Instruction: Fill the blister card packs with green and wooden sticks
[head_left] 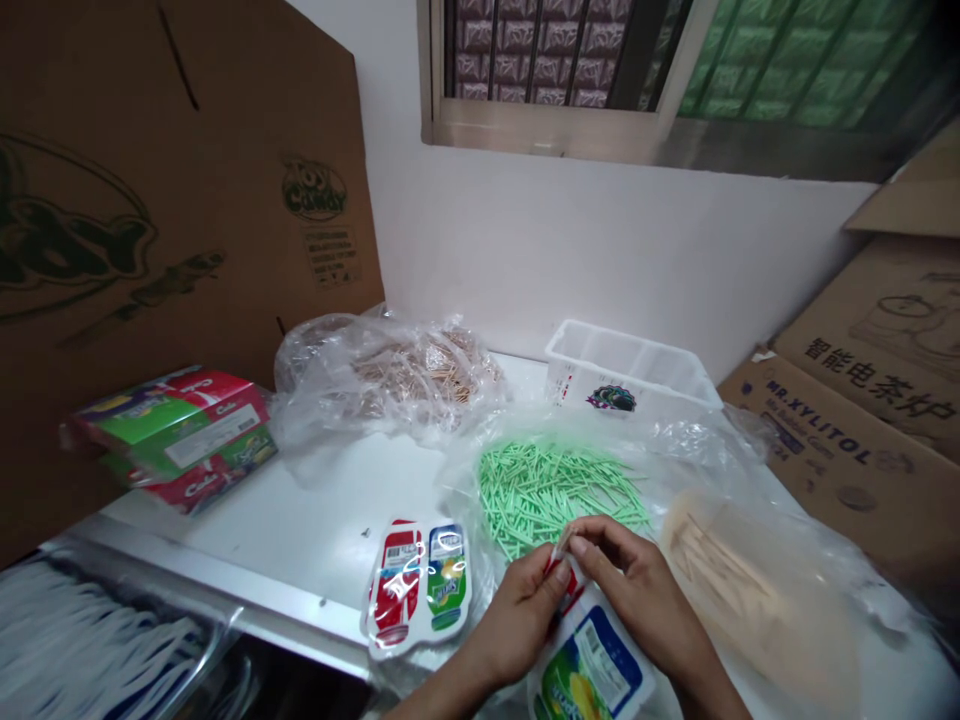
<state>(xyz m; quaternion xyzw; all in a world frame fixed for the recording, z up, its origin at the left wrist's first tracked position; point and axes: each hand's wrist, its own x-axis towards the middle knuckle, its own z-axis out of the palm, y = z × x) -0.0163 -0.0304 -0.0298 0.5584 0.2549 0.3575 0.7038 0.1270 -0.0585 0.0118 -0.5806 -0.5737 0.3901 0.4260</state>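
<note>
My left hand [525, 605] and my right hand [626, 580] meet at the front of the table, pinching the top edge of a printed plastic candy pouch [592, 668] between thumbs and fingers. The pouch has a blue, green and yellow bottle picture, with a red part largely covered by my fingers. Just beyond my hands, a heap of light green sticks [540, 485] lies on clear plastic. Left of my left hand is a flat stack of similar pouches [420, 585], with red and green bottle pictures facing up.
Behind the green sticks stands a white plastic basket [630, 380]. A clear bag of brown sticks [420, 370] lies back left, near wrapped red-green boxes [195, 430]. A bag with beige contents [742, 580] lies right. Cardboard boxes [847, 440] and a large carton [247, 200] flank the table.
</note>
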